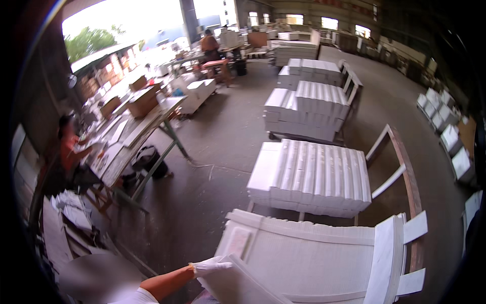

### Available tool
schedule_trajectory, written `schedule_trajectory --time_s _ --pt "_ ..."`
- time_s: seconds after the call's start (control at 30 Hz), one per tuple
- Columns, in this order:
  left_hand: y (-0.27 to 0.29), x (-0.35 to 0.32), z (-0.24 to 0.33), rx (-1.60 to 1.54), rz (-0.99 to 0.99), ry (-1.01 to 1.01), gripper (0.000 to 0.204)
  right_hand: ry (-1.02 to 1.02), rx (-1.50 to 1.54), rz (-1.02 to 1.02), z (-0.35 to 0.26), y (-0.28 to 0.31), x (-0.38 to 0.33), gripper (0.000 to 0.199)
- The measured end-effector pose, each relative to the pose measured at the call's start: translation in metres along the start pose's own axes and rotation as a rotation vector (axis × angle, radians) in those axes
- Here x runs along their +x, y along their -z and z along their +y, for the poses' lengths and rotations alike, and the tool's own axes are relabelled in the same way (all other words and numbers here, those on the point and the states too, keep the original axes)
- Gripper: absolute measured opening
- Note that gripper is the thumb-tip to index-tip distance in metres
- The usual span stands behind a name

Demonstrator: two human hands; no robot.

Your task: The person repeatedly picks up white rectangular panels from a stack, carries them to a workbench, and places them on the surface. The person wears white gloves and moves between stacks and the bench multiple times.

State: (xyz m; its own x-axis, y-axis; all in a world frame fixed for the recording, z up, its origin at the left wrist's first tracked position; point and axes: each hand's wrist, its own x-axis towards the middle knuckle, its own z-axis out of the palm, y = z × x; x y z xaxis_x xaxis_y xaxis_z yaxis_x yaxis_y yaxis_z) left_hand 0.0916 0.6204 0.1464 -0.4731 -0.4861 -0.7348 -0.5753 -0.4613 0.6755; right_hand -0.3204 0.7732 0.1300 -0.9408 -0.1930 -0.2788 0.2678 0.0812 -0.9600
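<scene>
Neither of my hands shows in the head view. A white-gloved hand (208, 266) reaches in from the lower left on a bare forearm with a white sleeve. Beside it is a large blurred shape like a head, so I take this arm for a nearby person's. Closed on the upper edge of a tilted white slab (243, 285), that glove is at the lower centre. Behind the slab lies a stack of thin white ribbed panels (314, 253), with flat strips across it. Two short white pieces (415, 226) stick out at its right end.
Stacks of white fluted blocks (324, 172) stand on carts beyond, with a rusty metal frame (405, 167) at the right. A seated person (71, 152) works at a long table (116, 162) on the left. More white blocks (450, 137) line the far right.
</scene>
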Motion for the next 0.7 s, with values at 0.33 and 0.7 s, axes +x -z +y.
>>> schedule_trajectory --time_s 0.33,0.7 --pt "0.148 -0.231 -0.081 -0.082 0.469 -0.086 0.050 -0.106 -0.135 -0.524 0.004 -0.114 -0.257 0.054" --pt "0.149 -0.358 -0.214 -0.476 0.707 -0.195 0.051 -0.195 -0.295 -0.921 0.023 -0.148 -0.348 0.057"
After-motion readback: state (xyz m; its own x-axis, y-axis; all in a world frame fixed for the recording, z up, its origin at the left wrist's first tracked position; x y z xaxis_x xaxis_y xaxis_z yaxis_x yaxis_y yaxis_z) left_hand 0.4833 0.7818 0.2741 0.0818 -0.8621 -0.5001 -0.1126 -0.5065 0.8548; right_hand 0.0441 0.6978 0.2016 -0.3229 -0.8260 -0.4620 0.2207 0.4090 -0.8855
